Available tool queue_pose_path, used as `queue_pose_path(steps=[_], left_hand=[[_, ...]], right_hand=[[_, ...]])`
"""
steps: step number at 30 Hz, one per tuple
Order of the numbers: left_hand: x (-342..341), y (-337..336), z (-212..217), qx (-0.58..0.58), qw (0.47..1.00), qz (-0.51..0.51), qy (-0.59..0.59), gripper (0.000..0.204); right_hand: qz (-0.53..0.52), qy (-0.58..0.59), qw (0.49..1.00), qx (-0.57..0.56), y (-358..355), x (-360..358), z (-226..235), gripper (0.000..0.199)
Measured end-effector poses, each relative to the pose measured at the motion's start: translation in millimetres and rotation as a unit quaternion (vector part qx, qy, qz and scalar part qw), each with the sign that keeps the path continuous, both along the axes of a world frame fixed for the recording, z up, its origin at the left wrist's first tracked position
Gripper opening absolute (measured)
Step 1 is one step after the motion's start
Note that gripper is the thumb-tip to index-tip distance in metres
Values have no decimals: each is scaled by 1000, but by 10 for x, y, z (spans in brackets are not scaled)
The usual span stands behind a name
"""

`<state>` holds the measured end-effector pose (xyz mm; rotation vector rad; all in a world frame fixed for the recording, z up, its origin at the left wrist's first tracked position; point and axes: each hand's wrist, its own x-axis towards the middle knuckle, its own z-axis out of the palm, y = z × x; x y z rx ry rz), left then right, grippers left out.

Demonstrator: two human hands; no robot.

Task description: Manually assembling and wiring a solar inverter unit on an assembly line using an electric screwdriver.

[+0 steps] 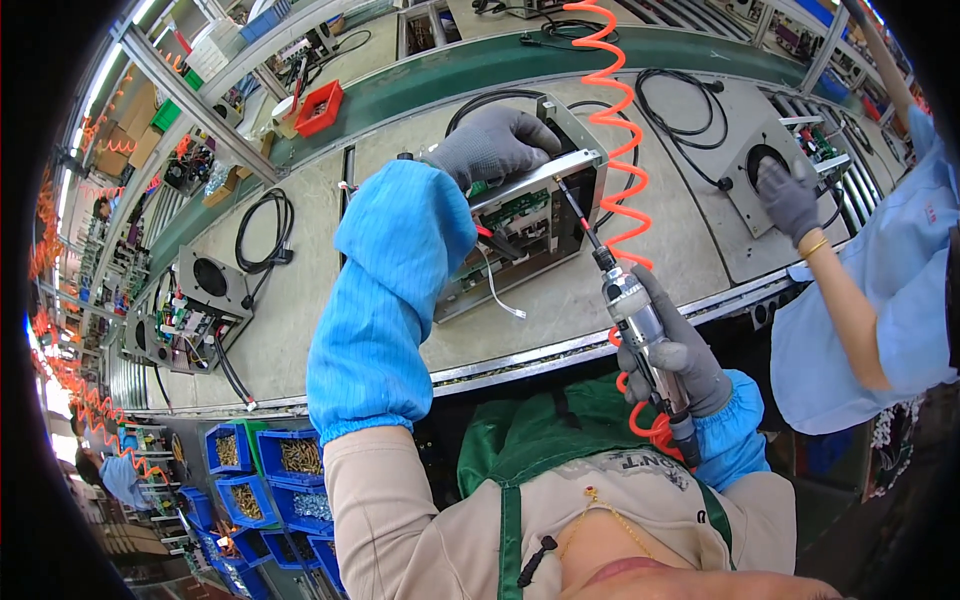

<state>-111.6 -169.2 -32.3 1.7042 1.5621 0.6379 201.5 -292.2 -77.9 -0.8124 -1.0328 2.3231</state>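
Right grip (682, 350) is wrapped round a pneumatic screwdriver (632, 310), bit (574, 203) up at the metal chassis (527, 182) ahead-left; left grip (495, 145)'s pinching the chassis edge.

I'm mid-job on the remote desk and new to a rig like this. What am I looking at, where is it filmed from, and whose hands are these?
No robot here: you see a person's own two gloved hands. The single picture comes from a wide fisheye camera worn on that person's head, looking down, so straight edges bend.

The left hand rests on an open metal unit. The right hand holds a power screwdriver, its tip at the unit's metal edge; whether it touches is hard to tell.

On the bench, to the left, are a unit with a fan and a coiled black cable. The gloved hand on the right is a co-worker's. Blue bins of small parts sit at lower left.
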Motion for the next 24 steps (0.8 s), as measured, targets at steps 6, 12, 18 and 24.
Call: queue_pose_path(steps=[6,12,18,24], left_hand=[[2,27,-12,-2,1000,-8,8,26],[-19,-68,56,3,999,-30,-22,28],[68,-273,158,25,997,-50,50,35],[117,-366,-24,109,994,-16,25,41]], right_hand=[[-11,-8,1000,3,-24,-12,5,103],[-7,-29,999,26,-38,-31,11,102],[-11,-31,999,32,-66,-51,19,101],[-22,-26,999,33,-113,-71,62,99]])
